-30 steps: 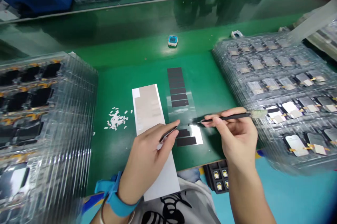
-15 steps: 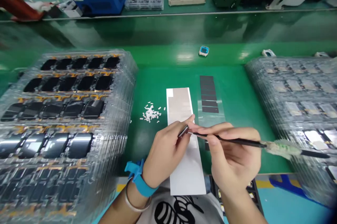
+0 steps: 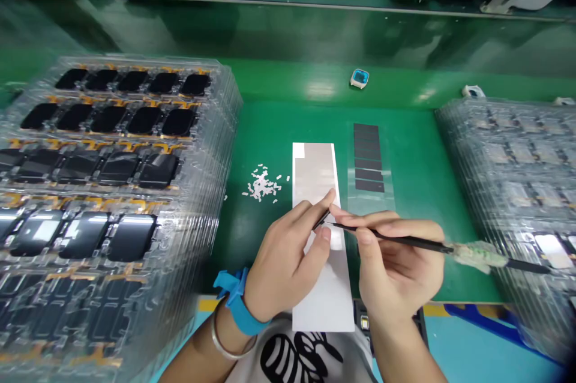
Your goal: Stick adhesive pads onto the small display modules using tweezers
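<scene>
My left hand [image 3: 285, 263] pinches a small black strip [image 3: 321, 219] between thumb and fingers, above a long white backing sheet [image 3: 321, 305] with a beige film [image 3: 312, 173] on its far end. My right hand [image 3: 396, 263] grips slim black tweezers [image 3: 396, 239], whose foam-wrapped rear end [image 3: 479, 256] sticks out past my hand. Their fine tip reaches the strip. A clear sheet [image 3: 371, 197] lies to the right, carrying a column of dark rectangles [image 3: 369, 158]. A blue wrist strap [image 3: 234, 302] circles my left wrist.
Stacked clear trays of black display panels [image 3: 108, 161] stand to the left, and stacked trays of pale parts [image 3: 508, 191] to the right. White grains [image 3: 262, 185] lie on the green mat. A small blue-and-white object [image 3: 359, 78] sits beyond, with further trays on a far shelf.
The view has swung from tilted to level and moved left. My hands have come closer together, bringing the tweezer tip from beside the black strip to against it.
</scene>
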Motion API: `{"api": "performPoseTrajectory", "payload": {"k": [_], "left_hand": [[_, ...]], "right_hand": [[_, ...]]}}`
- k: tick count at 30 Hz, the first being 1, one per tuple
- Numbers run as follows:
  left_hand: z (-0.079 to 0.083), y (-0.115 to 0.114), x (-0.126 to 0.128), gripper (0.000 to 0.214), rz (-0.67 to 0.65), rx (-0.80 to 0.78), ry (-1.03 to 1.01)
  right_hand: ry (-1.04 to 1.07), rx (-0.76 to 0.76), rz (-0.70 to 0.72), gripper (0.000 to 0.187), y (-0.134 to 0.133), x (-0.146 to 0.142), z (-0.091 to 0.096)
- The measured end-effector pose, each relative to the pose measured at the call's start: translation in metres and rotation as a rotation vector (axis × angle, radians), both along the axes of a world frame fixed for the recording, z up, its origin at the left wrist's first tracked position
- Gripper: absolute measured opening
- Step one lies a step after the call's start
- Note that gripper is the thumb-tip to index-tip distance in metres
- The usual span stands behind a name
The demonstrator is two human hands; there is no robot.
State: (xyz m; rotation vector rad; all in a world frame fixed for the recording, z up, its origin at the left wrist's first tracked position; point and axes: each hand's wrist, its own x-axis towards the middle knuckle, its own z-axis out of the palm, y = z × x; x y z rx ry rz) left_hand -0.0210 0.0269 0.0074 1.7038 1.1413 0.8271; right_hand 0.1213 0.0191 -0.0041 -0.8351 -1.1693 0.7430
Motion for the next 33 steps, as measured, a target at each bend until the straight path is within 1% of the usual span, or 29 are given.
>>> {"api": "performPoseTrajectory", "payload": {"k": [7, 12, 19, 24, 33], "left_hand": [[0.0003, -0.0004, -0.0002, 0.05, -0.004, 0.006, -0.025], [-0.0005, -0.0001, -0.0004, 0.051, -0.002, -0.001, -0.008], [0.0, -0.0014, -0.0001, 0.05, 0.003, -0.003, 0.021], [-0.0007, -0.0022, 0.0001, 0.05, 0.001, 0.001, 0.003], [0.0001, -0.0013, 0.0001, 0.051, 0.004, -0.008, 0.016]], "right_hand": [[-0.001, -0.008, 0.005, 0.033, -0.0008, -0.001, -0.0002], [0.002, -0.011, 0.01, 0.033, -0.0014, -0.0006, 0.0007], [0.014, -0.035, 0.0, 0.027, 0.0002, -0.0011, 0.0024], [-0.004, -0.03, -0.016, 0.027, 0.001, -0.0012, 0.0017], [0.016, -0.04, 0.007, 0.029, -0.0003, -0.0005, 0.0018]]}}
